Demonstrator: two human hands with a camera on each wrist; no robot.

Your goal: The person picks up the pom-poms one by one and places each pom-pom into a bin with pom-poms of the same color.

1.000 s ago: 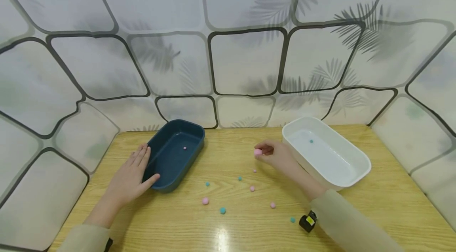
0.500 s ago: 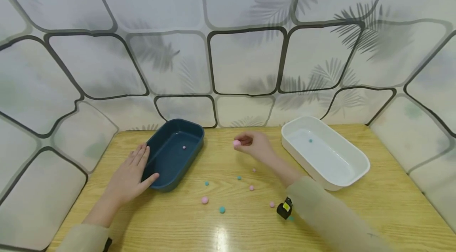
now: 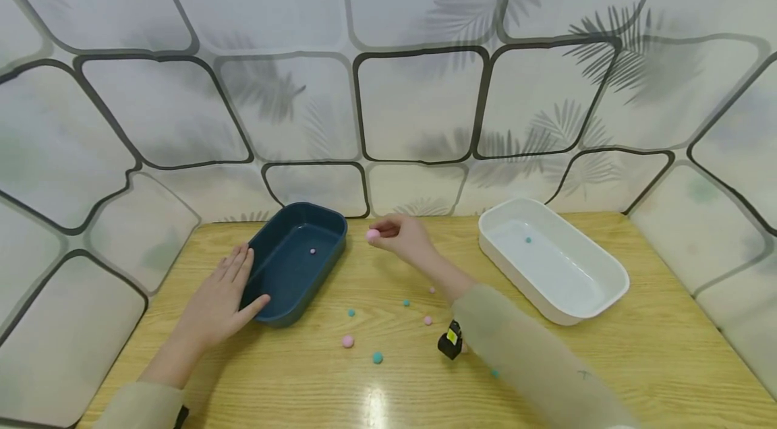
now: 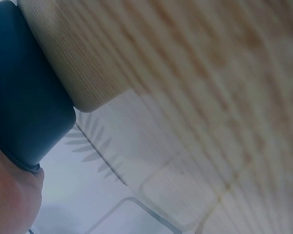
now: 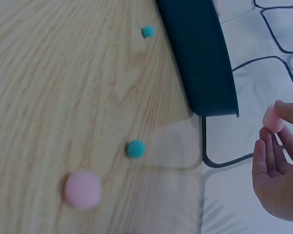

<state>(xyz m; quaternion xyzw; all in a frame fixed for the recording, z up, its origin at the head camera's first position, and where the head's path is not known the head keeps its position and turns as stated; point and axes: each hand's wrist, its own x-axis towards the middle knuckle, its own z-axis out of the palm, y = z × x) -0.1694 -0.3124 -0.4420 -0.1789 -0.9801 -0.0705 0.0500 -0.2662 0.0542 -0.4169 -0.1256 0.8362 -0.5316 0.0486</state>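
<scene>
My right hand pinches a pink ball between thumb and fingertips. It hovers over the table just right of the dark blue tub; the right wrist view also shows this ball at the fingertips. Along the tub's left side lies my left hand, fingers straight against the wall and thumb over the near rim. The left wrist view catches only part of that hand beside the tub. One small pink ball sits inside the tub.
At the right stands a white tub with one teal ball in it. Several pink and teal balls lie between the tubs, among them a pink ball and a teal ball. A patterned wall closes off the table's back.
My right hand has carried the pink ball leftward from beside the white tub to near the blue tub. The left hand has kept its place on the blue tub.
</scene>
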